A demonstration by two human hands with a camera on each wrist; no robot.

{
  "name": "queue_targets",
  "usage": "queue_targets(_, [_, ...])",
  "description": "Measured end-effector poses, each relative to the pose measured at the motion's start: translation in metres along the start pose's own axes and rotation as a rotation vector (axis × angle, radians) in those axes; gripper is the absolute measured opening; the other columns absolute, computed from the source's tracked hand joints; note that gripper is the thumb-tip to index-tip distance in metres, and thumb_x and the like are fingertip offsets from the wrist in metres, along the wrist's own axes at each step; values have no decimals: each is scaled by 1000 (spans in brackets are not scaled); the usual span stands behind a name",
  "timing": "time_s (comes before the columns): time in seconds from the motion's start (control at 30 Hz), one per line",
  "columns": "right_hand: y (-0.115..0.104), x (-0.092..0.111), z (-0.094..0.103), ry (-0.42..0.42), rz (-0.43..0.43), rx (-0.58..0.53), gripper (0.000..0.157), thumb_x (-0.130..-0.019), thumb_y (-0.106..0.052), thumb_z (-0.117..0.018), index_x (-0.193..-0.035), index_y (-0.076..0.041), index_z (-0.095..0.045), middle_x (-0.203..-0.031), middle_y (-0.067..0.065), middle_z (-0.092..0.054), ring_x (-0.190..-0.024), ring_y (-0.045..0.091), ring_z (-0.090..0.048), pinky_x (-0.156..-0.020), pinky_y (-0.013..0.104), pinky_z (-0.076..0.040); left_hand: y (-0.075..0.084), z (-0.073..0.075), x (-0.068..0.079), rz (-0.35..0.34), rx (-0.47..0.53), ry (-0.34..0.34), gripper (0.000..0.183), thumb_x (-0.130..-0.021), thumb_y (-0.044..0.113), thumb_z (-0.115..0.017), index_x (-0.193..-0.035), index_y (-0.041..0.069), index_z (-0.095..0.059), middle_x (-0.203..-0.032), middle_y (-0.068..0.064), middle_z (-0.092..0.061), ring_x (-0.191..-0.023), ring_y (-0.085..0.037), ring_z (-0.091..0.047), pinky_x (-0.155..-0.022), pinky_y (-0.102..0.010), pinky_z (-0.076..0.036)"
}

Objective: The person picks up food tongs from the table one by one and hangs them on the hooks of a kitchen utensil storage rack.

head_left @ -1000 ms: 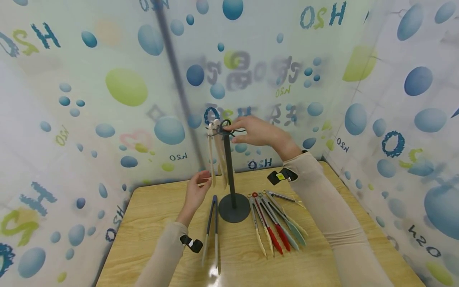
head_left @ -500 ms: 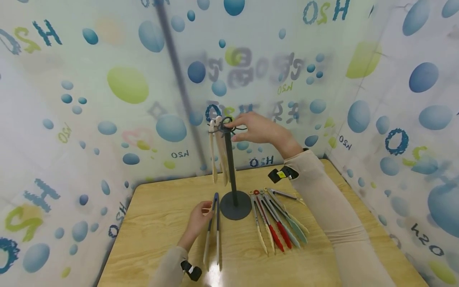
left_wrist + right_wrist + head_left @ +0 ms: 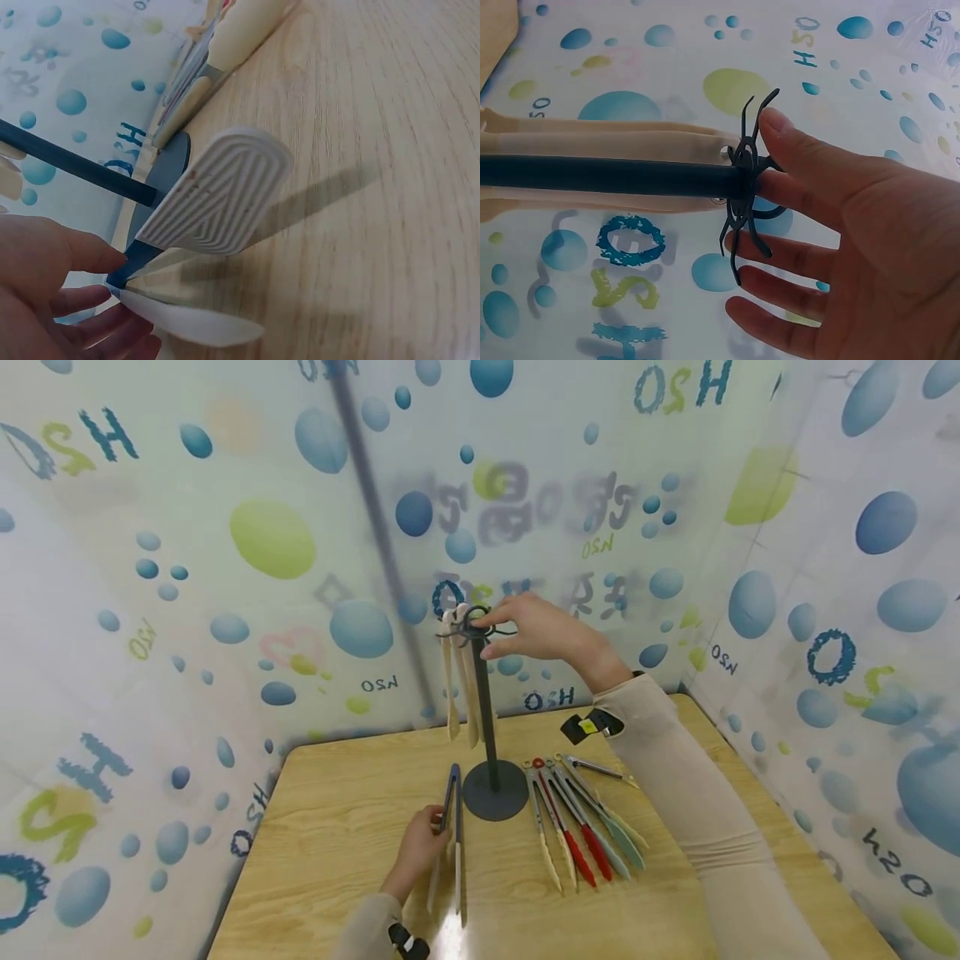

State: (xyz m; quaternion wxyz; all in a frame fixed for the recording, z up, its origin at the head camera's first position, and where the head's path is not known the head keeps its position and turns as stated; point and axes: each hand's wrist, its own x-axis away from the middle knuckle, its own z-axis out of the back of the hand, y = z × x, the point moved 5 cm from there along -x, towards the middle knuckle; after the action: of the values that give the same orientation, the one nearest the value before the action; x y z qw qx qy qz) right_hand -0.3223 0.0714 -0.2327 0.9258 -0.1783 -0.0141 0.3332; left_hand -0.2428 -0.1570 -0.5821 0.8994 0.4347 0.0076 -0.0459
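Note:
A pair of navy-handled tongs [image 3: 458, 810] with pale ridged heads [image 3: 217, 191] lies on the table left of a dark stand. My left hand [image 3: 422, 843] grips the arm nearer to it, thumb on one side and fingers on the other; the two heads stand spread apart in the left wrist view. My right hand [image 3: 542, 628] holds the hook ring [image 3: 742, 184] at the top of the stand's pole [image 3: 486, 710], its thumb at a hook tip and its lower fingers spread. Beige tongs [image 3: 630, 142] hang from hooks on the stand's far left side.
Right of the round stand base [image 3: 496, 806], several tongs with cream, red and green heads [image 3: 588, 827] lie fanned out. A shorter pair of tongs [image 3: 596, 767] lies behind them. A patterned curtain [image 3: 270, 539] surrounds the wooden table [image 3: 322, 802] at the back and sides.
My left hand has come down from beside the hanging beige tongs to the navy-handled tongs, then slid a little lower along them. My right hand stays on the hook ring.

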Motion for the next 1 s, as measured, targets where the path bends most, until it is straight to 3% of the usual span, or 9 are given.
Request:
queue_targets(0.27, [-1, -1, 1, 19, 7, 12, 54, -97, -46, -60, -144, -21, -53, -142, 8, -56, -134, 28, -48, -125, 52, -15, -6, -2, 4, 2, 23, -8, 41, -87, -1, -65, -125, -11, -55, -104, -27, -65, -89, -33, -68, -71, -37, -58])
queue_targets(0.47, [-2, -1, 5, -30, 14, 10, 48, -103, -41, -50, -145, -20, -52, -145, 11, -53, -137, 32, -44, -123, 54, -18, -4, 0, 5, 1, 44, -5, 41, -86, -2, -65, -124, -12, -56, -102, -28, -66, -89, -36, -69, -72, -39, -59])
queue_targets(0.6, [0, -2, 4, -57, 11, 15, 48, -102, -41, -52, -146, -22, -50, -144, 10, -52, -135, 31, -45, -117, 52, -30, -7, -1, 7, 28, 61, -24, 40, -88, -2, -64, -126, -11, -55, -102, -28, -66, -89, -35, -68, -72, -38, -58])
queue_targets(0.77, [0, -2, 2, -47, -3, -18, 51, -99, -44, -56, -146, -22, -51, -138, 10, -54, -124, 29, -50, -103, 48, -43, -9, -2, 9, 35, 107, -26, 39, -89, -2, -61, -126, -13, -54, -102, -28, -66, -90, -36, -68, -73, -39, -58])
queue_targets(1.0, [-2, -3, 2, 8, -2, -28, 52, -97, -46, -60, -142, -21, -55, -136, 8, -58, -124, 27, -50, -103, 47, -43, -11, -4, 8, 62, 179, -39, 39, -92, -3, -59, -128, -14, -52, -103, -29, -65, -91, -34, -69, -73, -37, -58])
